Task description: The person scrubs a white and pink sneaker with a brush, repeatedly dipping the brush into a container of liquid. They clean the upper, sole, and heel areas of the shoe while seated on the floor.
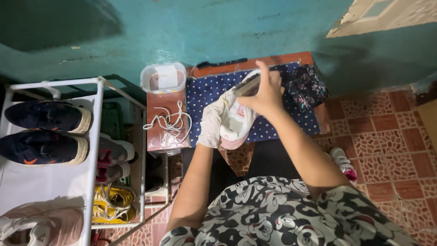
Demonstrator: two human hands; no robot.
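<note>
Head view: the left hand [211, 122], wearing a white glove, grips a white and pink shoe [236, 119] from below, fingers clamped around it. The right hand [266, 93] presses a brush [248, 85] to the shoe's upper, fingers closed on the brush. The shoe is held above the dotted blue cloth [207, 91]. White laces [170, 120] lie left of the cloth, already removed; scrubbing appears under way. Beyond the laces stands a lidded clear container [163, 77], contents unclear.

The right hand [266, 93] is covering the white shoe's [236, 120] toe (at twelve o'clock). The pink sneaker [38, 225] is running off the frame at seven o'clock.
</note>
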